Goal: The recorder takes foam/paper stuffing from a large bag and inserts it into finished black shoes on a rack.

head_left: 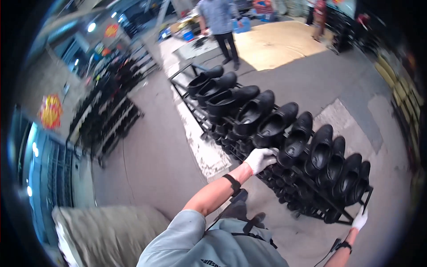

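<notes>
A low black metal rack (311,184) on the concrete floor runs from 11 o'clock to 5 o'clock, its top row filled with glossy black rubber shoes (262,116), openings up. One shoe (291,149) near the middle lies against the white-gloved left hand (261,159).

I wore a white knit glove on my left hand (261,158) and another white glove on my right hand (359,219). A black band circled my left wrist just behind the glove cuff, and a similar black strap sat on my right wrist, with a thin dark cable trailing down from it. My left forearm was bare up to a short, pale grey-blue sleeve. The shirt was the same grey-blue, crossed at the chest by black straps, with small dark lettering near the lower edge.
</notes>
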`<state>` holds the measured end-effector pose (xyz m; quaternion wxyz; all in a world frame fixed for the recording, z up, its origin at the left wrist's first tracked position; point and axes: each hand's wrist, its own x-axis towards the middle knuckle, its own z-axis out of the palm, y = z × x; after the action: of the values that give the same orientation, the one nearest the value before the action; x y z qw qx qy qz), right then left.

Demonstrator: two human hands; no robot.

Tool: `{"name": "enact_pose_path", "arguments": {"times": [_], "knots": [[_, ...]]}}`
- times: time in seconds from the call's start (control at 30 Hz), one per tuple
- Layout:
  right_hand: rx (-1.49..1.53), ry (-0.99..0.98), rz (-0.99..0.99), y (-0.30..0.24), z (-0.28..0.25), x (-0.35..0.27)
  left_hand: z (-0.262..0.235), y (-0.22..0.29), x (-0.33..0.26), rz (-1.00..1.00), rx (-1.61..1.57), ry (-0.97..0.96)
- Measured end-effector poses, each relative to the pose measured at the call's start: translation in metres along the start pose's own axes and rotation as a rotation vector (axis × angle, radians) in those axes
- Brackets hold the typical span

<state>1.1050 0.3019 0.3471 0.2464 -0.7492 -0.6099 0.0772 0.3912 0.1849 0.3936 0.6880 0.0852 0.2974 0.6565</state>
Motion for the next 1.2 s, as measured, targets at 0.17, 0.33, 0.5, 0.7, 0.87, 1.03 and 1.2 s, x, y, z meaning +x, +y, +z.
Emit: {"name": "enact_pose_path", "arguments": {"times": [0.17,0.33,0.5,0.7,0.87,1.03,1.2], "knots": [[0.063,-0.044,0.084,-0.011,0.006,0.018,-0.02,-0.024,-0.03,0.158,0.054,0.114],[-0.064,-0.004,0.007,-0.018,-0.004,0.03,-0.019,-0.04,-0.048,0.2,-0.012,0.164],[-0.113,-0.051,0.07,-0.032,-0.013,0.003,-0.018,-0.039,-0.062,0.264,0.073,0.257],[-0.072,-0.058,0.089,-0.037,-0.031,-0.003,-0.002,-0.041,-0.084,0.229,0.075,0.325],[-0.043,-0.033,0.018,-0.027,-0.034,-0.007,-0.004,-0.065,-0.104,0.28,0.093,0.338],[-0.083,-0.102,0.018,-0.029,-0.041,0.01,0.013,-0.08,-0.12,0.301,0.067,0.396],[-0.059,-0.115,-0.056,-0.015,-0.037,0.047,0.026,-0.101,-0.134,0.344,0.061,0.406]]}}
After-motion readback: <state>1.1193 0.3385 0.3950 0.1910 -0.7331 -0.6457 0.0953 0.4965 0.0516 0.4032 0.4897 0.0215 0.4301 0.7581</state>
